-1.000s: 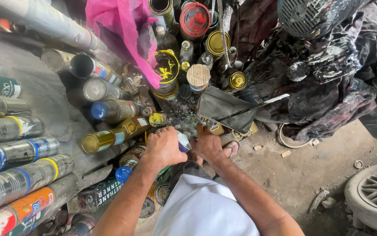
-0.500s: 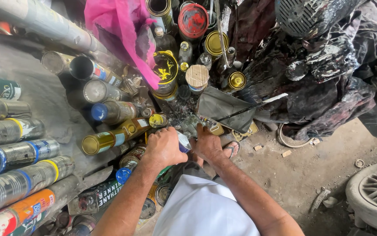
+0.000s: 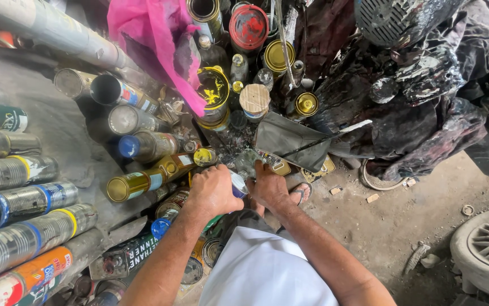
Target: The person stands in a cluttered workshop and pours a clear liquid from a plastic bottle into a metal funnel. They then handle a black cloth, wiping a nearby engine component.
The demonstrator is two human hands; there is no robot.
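Small can point(image 3: 237, 184), white with a blue band, sits low in the middle of the clutter, between the two hands and mostly hidden by them. Left hand point(image 3: 215, 190) is curled into a fist around its side; right hand point(image 3: 270, 186) presses down beside it with fingers bent, though whether it grips the can or only touches it cannot be told.

Just beyond, a yellow-lidded tin point(image 3: 204, 157) and a gold spray can point(image 3: 142, 182) lie on their sides. Rows of spray cans point(image 3: 23, 195) lie stacked to the left, caps facing out. Farther up stand an open black tin splashed with yellow paint point(image 3: 213, 90), a red-lidded tin point(image 3: 248, 27) and a cork-topped jar point(image 3: 254, 100). A pink cloth point(image 3: 154, 39) hangs over them. A dark folded sheet point(image 3: 290, 141) lies close beside the right hand, and a wheel rim point(image 3: 485, 249) rests on the dirt floor point(image 3: 380, 226).
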